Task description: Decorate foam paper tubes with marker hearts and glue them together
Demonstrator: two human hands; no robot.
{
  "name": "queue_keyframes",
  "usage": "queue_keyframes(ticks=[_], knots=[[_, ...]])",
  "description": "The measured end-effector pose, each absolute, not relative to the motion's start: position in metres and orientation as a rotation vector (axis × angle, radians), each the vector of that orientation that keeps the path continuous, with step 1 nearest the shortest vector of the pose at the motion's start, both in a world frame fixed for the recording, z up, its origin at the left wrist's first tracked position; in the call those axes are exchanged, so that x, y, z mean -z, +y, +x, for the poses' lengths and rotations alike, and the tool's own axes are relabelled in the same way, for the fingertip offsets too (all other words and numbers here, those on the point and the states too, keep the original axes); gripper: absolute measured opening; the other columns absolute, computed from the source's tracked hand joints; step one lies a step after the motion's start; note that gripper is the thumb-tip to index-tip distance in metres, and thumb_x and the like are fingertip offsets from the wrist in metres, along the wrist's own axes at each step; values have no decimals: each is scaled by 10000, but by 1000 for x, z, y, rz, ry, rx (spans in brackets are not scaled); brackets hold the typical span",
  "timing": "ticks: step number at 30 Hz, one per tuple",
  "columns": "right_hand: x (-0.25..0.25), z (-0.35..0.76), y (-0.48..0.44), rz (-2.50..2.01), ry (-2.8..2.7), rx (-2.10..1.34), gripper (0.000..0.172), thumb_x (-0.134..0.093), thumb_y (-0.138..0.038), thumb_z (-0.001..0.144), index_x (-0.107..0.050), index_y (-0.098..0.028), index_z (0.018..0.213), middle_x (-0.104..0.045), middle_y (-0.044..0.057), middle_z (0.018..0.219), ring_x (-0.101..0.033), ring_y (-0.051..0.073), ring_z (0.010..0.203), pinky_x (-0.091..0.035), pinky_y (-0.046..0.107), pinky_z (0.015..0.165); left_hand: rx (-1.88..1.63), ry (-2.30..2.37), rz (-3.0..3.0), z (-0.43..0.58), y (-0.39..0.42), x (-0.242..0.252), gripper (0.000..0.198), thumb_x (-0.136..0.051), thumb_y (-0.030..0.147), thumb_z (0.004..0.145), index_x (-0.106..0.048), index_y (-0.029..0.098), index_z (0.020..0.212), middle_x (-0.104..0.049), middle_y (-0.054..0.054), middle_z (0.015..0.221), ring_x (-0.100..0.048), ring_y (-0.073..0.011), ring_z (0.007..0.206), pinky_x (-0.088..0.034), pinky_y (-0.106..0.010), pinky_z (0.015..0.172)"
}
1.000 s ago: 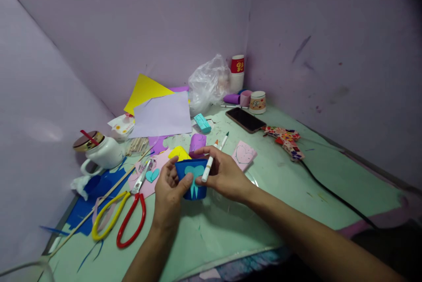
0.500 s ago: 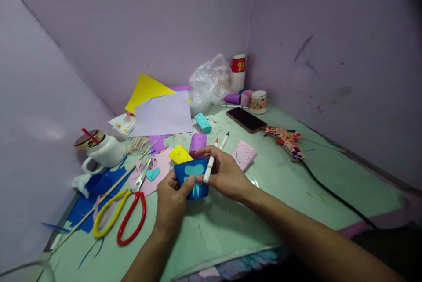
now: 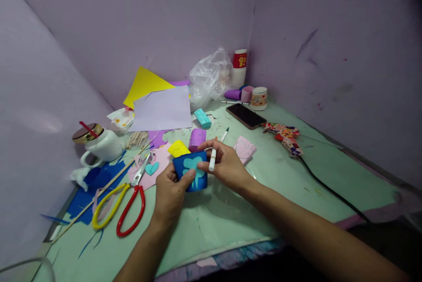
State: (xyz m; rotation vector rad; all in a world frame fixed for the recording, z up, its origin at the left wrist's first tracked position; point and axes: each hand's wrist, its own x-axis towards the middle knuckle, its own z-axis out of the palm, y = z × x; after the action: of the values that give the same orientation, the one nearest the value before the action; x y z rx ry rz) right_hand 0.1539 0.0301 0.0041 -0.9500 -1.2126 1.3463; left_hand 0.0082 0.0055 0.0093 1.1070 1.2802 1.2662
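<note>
My left hand (image 3: 173, 189) grips a dark blue foam-paper piece (image 3: 180, 169), shaped like a small cup, with its thumb on the front. A turquoise cutout with rounded lobes (image 3: 194, 163) lies against that blue front. My right hand (image 3: 226, 163) presses its thumb at the cutout's upper right edge, while a white marker (image 3: 212, 159) with an orange tip is tucked among its fingers. Just beyond the hands are yellow (image 3: 179, 148), purple (image 3: 198, 139) and pink (image 3: 244, 149) rolled pieces with drawn outlines. A second marker (image 3: 224, 134), green-tipped, lies behind the right hand.
Scissors (image 3: 134, 185) with yellow and red handles lie left, near a turquoise heart (image 3: 152, 168) and a long stick (image 3: 99, 196). A white lidded mug (image 3: 107, 145) stands behind them. At right are a phone (image 3: 246, 116) and a patterned glue gun (image 3: 284, 135) with a black cord.
The turquoise cutout sits differently on the blue piece, its lobes and pointed strips now closer together. In my right hand the marker has turned more upright. The view has shifted slightly.
</note>
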Motion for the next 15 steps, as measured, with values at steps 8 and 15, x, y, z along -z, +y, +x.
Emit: queue_keyframes(ticks=[8, 15], knots=[[-4, 154, 30, -949, -1211, -1346, 378, -746, -230, 578, -585, -195, 918, -625, 11, 839, -559, 124, 672, -484, 270, 615, -1274, 1270, 1101, 6, 6, -3, 458, -816, 346, 549, -677, 147, 936, -736, -49, 839, -660, -196, 730, -531, -295, 659], [-2, 154, 30, -960, -1236, -1311, 344, -737, -219, 594, -595, -193, 906, -619, 4, 806, -534, 113, 645, -461, 254, 596, -1276, 1256, 1065, 7, 6, -7, 472, -825, 341, 539, -675, 139, 938, -735, -54, 836, -655, -193, 734, -533, -297, 669]])
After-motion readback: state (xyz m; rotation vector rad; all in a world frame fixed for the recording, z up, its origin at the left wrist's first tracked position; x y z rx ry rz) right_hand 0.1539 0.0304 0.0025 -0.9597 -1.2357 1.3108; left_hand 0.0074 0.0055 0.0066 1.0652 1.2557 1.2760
